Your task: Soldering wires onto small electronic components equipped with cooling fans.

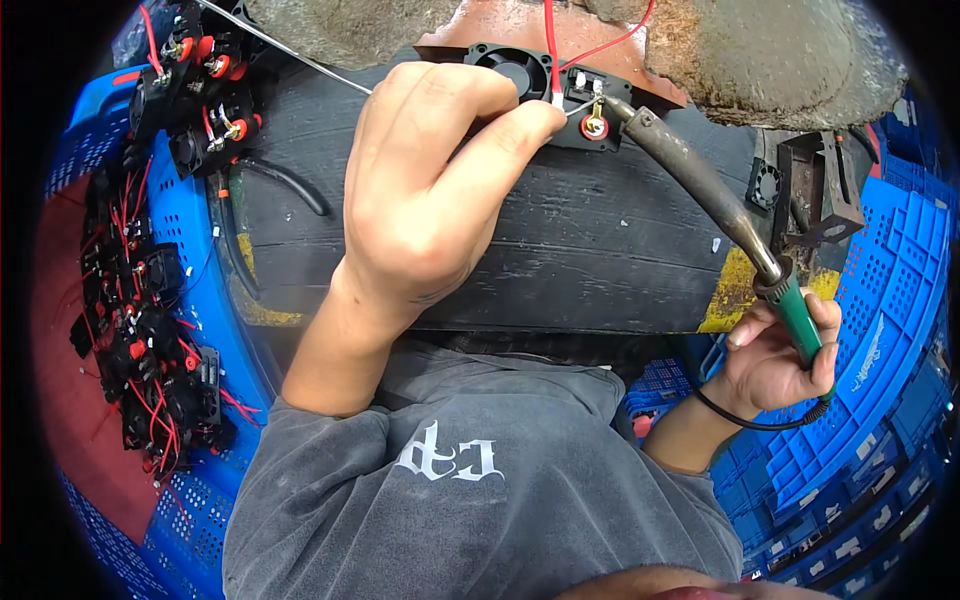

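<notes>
A black plastic fan plate point(520, 72) sits by the far edge of the black bench point(600, 250). The left hand point(430, 190), nearer it, pinches thin silvery wire point(284, 47). The right hand point(785, 355) grips a green-handled metal soldering iron point(715, 200), slanting up-left to the plate.

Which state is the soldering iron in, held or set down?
The soldering iron is held: its green handle lies in the right hand, its tip near a metal terminal.
</notes>
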Motion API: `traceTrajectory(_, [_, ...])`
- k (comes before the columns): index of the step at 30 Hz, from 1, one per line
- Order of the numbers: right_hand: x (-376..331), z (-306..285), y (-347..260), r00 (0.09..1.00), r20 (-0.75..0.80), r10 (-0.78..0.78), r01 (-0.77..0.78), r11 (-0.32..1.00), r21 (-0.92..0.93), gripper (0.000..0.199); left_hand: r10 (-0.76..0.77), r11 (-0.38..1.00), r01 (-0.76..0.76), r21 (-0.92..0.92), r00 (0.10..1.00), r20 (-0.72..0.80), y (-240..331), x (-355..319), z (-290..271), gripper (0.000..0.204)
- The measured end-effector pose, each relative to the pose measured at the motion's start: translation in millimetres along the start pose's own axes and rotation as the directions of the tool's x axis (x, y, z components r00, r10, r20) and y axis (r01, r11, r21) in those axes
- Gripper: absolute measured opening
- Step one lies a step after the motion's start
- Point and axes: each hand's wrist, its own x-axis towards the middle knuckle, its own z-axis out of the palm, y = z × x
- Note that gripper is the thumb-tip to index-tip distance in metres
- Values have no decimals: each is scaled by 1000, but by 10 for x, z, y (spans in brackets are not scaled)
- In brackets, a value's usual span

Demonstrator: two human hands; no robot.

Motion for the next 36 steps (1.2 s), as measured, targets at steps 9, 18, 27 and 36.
traceTrajectory(9, [-43,41,-27,984,-177,2,-14,998,-68,50,23,1000,-23,3,1000,-3,9,-9,10,28])
traceTrajectory(18, [-21,-23,2,999,-33,6,-7,1000,-22,48,35,999,-35,14,999,-6,-1,-16,13,29])
traceTrajectory(27, [33,1,55,997,-71,18,-16,1000,16,48,30,999,-29,39,999,-29,-15,-1,50,29])
traceTrajectory(36, [47,-28,64,999,-21,36,-35,998,50,48,27,997,-27,67,1000,-7,-16,9,28,29])
